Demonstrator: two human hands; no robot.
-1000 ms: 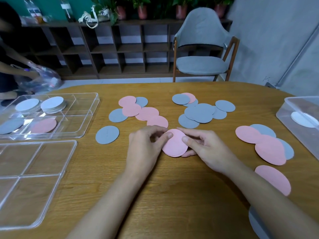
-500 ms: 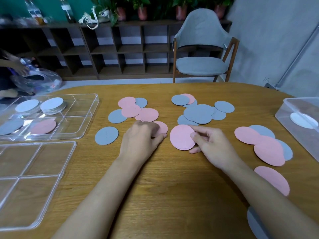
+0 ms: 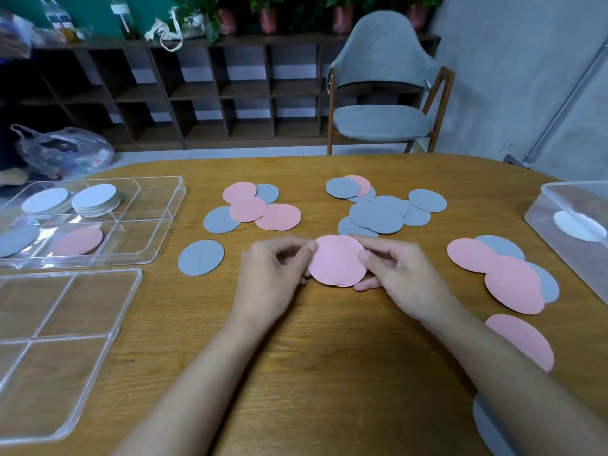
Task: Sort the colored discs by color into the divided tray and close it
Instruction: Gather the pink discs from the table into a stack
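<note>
Wooden table (image 3: pixel 329 373) fronts a grey chair (image 3: pixel 381 93) and dark shelving (image 3: pixel 214 90).

The divided tray (image 3: pixel 180 195) sits left of the discs (image 3: pixel 378 213), its lid (image 3: pixel 65 324) before it.

Round-edged wooden table (image 3: pixel 329 373) in front. Behind it, a grey padded chair (image 3: pixel 381 123) with wooden legs, on a pale floor (image 3: pixel 204 155). Along the back, a low dark shelf unit (image 3: pixel 230 93) with open cubbies; on top, potted plants (image 3: pixel 268 14), bottles (image 3: pixel 123 16) and a white cloth bag (image 3: pixel 171 31). Teal wall (image 3: pixel 93 8) at left, plain grey wall (image 3: pixel 510 77) at right. Crumpled plastic bag (image 3: pixel 65 149) at far left. Soft, even light.
</note>
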